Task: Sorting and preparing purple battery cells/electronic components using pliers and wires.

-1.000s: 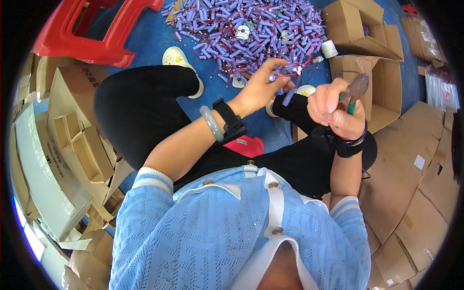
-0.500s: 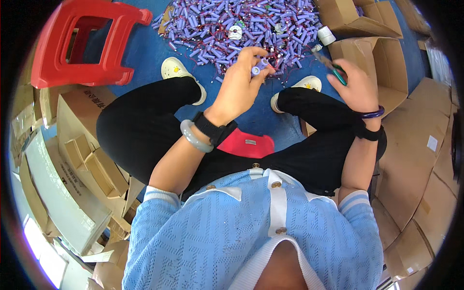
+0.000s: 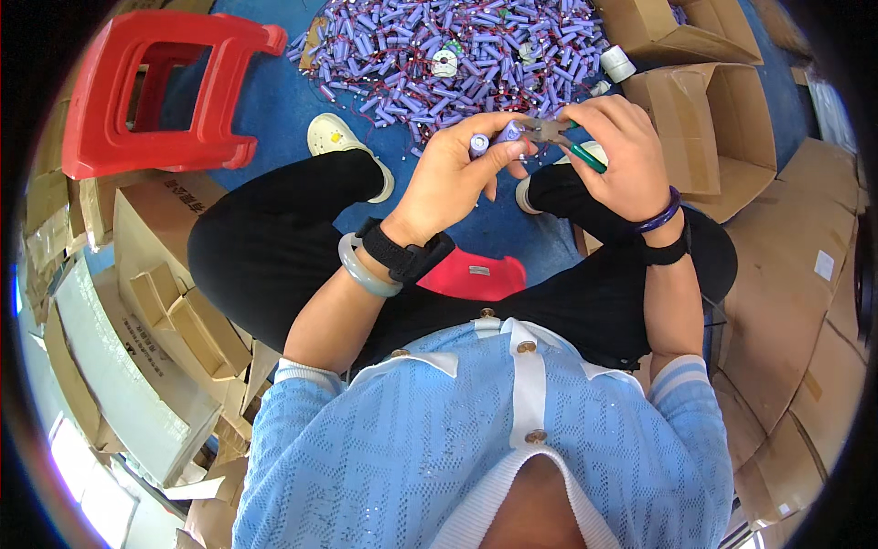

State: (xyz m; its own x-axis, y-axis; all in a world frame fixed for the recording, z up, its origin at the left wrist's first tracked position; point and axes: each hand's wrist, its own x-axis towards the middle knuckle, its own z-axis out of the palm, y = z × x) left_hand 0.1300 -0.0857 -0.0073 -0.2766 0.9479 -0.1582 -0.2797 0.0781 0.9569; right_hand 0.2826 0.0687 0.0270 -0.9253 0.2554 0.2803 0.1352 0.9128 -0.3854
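Hands working a purple battery cell with pliers, above the lap.

Left hand (image 3: 457,174) pinches a purple cylindrical cell (image 3: 494,139) between thumb and fingers. Right hand (image 3: 617,146) is closed around green-handled pliers (image 3: 562,142), whose tip meets the cell. A pile of purple cells (image 3: 439,46) lies on the blue floor (image 3: 274,101) beyond the hands, a red stool (image 3: 155,87) to its left, open cardboard boxes (image 3: 713,119) to its right.

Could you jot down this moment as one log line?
left hand: holds purple battery | right hand: holds green-handled pliers at battery end | ahead: battery pile on blue floor
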